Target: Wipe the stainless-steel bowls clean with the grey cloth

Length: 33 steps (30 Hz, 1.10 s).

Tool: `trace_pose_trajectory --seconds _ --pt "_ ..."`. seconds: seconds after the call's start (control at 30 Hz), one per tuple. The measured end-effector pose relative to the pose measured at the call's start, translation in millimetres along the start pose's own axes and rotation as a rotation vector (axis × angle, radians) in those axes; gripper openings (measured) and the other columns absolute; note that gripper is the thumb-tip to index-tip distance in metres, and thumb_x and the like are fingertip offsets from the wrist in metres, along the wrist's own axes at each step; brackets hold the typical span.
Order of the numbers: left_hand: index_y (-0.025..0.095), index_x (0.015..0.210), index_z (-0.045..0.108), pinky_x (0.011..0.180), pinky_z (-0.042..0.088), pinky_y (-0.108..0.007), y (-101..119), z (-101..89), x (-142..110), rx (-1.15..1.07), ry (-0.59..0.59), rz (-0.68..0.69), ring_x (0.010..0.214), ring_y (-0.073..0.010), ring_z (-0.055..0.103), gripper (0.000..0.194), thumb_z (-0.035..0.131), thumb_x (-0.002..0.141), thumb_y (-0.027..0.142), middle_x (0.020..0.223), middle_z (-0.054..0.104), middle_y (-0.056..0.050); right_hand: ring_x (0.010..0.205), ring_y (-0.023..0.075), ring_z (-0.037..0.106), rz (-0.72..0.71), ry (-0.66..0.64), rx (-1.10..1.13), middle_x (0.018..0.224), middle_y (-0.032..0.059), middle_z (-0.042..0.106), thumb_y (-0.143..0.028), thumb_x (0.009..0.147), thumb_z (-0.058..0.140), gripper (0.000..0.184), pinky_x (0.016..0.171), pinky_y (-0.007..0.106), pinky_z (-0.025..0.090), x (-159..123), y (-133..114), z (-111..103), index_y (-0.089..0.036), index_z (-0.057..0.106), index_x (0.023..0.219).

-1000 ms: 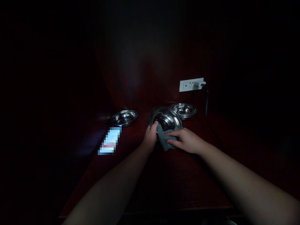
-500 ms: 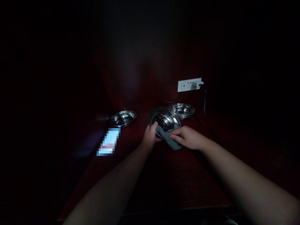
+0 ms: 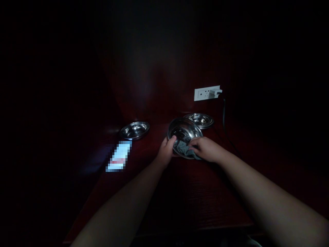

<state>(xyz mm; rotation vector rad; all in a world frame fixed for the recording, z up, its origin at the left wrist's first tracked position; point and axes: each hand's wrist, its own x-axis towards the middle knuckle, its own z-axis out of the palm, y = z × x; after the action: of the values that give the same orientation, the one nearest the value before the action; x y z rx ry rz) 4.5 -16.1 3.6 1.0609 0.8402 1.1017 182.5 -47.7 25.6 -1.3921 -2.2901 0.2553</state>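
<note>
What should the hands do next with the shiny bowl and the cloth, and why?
Probably sweep the grey cloth round the tilted steel bowl. The right hand presses it only on the bowl's near inside, while the left hand grips the rim.

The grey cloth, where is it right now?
The grey cloth lies centre-frame inside the tilted round steel bowl, pressed by the right hand; the left hand holds the rim.
</note>
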Motion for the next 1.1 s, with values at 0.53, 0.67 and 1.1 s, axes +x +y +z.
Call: trace_pose_trajectory --seconds 0.53,0.67,1.1 --pt "0.018 0.116 0.056 0.059 0.057 -0.044 -3.7 -5.4 4.0 0.029 -0.073 -0.044 0.082 -0.0275 0.067 0.054 0.060 0.075 0.053 0.105 0.067 -0.014 0.086 0.0198 0.063 0.080 0.052 -0.129 0.093 0.0071 0.069 -0.026 0.081 0.057 0.014 0.081 0.029 0.045 1.4 3.9 1.5 -0.019 0.069 0.085" --pt "0.018 0.119 0.054 0.060 0.057 -0.041 -4.2 -5.9 4.1 0.018 -0.096 -0.049 0.083 -0.0263 0.067 0.059 0.062 0.073 0.054 0.104 0.067 -0.013 0.083 0.0197 0.062 0.056 0.007 -0.107 0.088 0.0058 0.068 -0.026 0.078 0.059 0.011 0.077 0.028 0.044 0.1 2.8 3.3 -0.019 0.067 0.082" --pt "0.024 0.131 0.040 0.076 0.055 -0.038 -2.1 -4.6 -6.7 0.028 -0.220 -0.004 0.091 -0.0218 0.065 0.071 0.073 0.070 0.040 0.111 0.063 -0.009 0.070 0.0150 0.057 -0.001 -0.029 0.161 0.079 0.0028 0.065 -0.017 0.073 0.055 0.013 0.067 0.026 0.042 0.5 -2.2 8.9 -0.016 0.065 0.081"
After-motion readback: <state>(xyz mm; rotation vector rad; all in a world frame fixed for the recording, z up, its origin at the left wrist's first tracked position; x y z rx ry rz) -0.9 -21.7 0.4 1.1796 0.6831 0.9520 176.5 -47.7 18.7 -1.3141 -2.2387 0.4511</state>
